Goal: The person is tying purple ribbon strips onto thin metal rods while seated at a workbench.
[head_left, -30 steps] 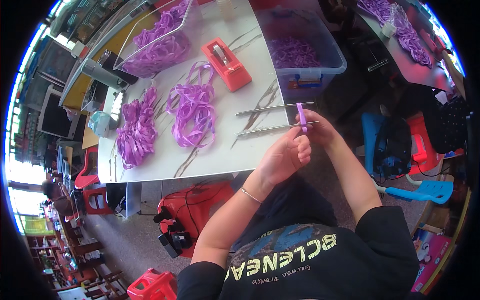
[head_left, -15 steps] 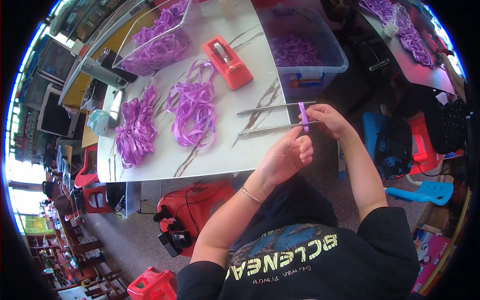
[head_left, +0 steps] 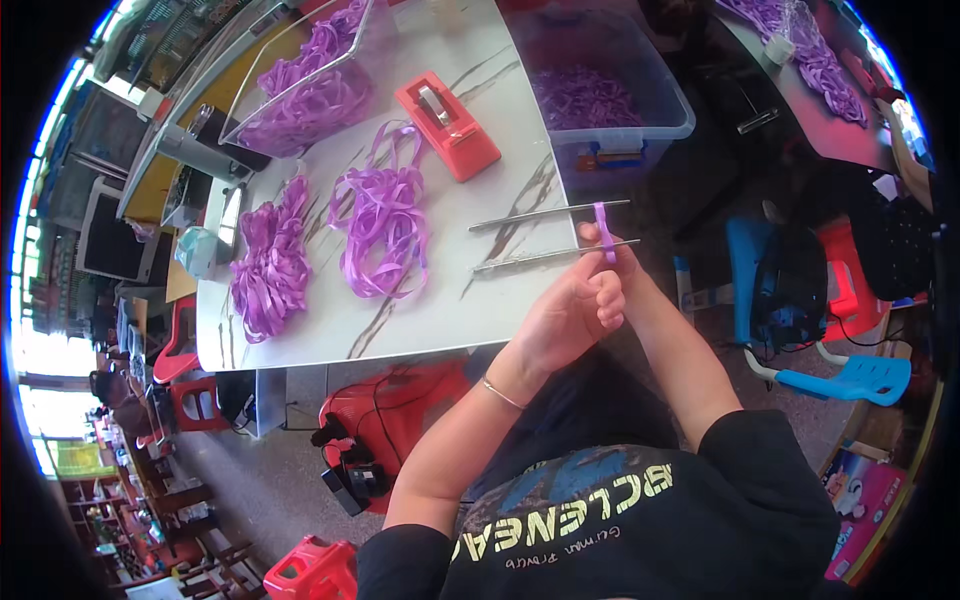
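Note:
Two thin metal rods (head_left: 545,212) lie side by side, reaching past the table's right edge. A purple ribbon (head_left: 603,225) loops across both near their free ends. My left hand (head_left: 572,312) is closed beside the nearer rod, its other fingers curled while index finger and thumb meet the ribbon's lower end. My right hand (head_left: 622,268) comes in behind the ribbon, partly covered by the left hand and the rod. Its fingertips show between the rods, bent against the ribbon.
On the marble-patterned table (head_left: 480,310) lie a loose ribbon pile (head_left: 380,225), a bundle of ribbon loops (head_left: 270,265) and a red tape dispenser (head_left: 450,130). A clear bin (head_left: 300,110) of ribbon stands farther back. A lidless tub (head_left: 625,130) sits off the right edge, near a blue chair (head_left: 845,380).
My right hand has moved left and inward from the outer side of the rods, its fingertips now between them behind the ribbon. My left hand stays nearly in place.

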A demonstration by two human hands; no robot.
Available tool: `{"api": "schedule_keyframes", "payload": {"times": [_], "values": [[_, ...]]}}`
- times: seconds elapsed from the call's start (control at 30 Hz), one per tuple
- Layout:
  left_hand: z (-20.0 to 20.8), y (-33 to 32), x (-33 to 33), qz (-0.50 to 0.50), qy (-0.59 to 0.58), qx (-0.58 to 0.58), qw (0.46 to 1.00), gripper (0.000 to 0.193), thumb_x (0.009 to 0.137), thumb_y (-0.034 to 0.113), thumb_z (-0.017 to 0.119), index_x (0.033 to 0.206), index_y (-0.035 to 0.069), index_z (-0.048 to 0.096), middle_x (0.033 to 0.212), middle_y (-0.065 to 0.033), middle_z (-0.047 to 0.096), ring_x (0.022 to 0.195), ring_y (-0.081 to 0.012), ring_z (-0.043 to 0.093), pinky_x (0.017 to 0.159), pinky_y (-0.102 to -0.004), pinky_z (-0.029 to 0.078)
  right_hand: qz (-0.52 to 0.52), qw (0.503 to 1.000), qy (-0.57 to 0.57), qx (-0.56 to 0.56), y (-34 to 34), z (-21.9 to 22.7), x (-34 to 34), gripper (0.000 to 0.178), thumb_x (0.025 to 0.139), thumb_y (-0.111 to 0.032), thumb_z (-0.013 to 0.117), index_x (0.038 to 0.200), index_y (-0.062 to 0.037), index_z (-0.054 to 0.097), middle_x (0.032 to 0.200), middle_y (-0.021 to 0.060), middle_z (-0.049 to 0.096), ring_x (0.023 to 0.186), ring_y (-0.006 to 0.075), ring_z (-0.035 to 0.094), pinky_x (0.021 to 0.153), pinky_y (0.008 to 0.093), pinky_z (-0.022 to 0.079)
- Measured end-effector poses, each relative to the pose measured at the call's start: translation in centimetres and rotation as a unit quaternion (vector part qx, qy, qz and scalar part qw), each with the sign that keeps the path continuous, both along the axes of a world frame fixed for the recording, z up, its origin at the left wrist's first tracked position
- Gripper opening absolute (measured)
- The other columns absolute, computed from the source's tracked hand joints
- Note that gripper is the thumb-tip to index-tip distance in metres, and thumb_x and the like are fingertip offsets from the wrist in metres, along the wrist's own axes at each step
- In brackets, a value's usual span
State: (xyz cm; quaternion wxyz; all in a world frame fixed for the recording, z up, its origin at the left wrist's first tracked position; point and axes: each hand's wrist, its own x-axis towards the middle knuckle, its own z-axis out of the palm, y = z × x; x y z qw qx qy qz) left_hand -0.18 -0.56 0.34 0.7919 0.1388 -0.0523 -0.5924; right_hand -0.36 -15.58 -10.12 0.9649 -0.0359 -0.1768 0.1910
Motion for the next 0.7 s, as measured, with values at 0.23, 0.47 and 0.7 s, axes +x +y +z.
{"api": "schedule_keyframes", "payload": {"times": [0.23,0.47,0.7], "values": [[0.2,0.0,-0.1,0.003,-0.001,0.011,1.0,0.037,0.081,0.011,0.045,0.117,0.008,0.037,0.07,-0.0005,0.039,0.064,-0.0122,0.039,0.061,-0.0239,0.035,-0.038,0.99,0.044,-0.129,-1.0,-0.1,0.1,0.023,0.091,-0.03,0.048,0.093,-0.0079,0.052,0.076,0.0036,0.058,0.066,0.012,0.059,0.056,0.0235,0.048],[0.3,0.0,-0.1,0.001,0.001,0.009,1.0,0.037,0.08,0.009,0.044,0.116,0.009,0.038,0.07,-0.0011,0.039,0.065,-0.013,0.04,0.063,-0.0245,0.036,-0.39,0.665,0.203,-0.603,-2.6,5.9,-3.5,0.03,0.086,-0.034,0.056,0.077,-0.0057,0.06,0.065,-0.0028,0.052,0.057,0.0084,0.05,0.05,0.0245,0.037],[0.0,0.2,0.1,0.0,0.006,0.011,1.0,0.033,0.08,0.009,0.044,0.112,0.008,0.039,0.071,-0.0016,0.039,0.066,-0.0135,0.04,0.063,-0.025,0.037,-0.429,0.233,0.059,-0.871,0.9,12.6,-3.6,0.028,0.075,-0.034,0.066,0.066,-0.0088,0.058,0.063,0.0023,0.053,0.056,0.0181,0.054,0.051,0.0302,0.039]]}}
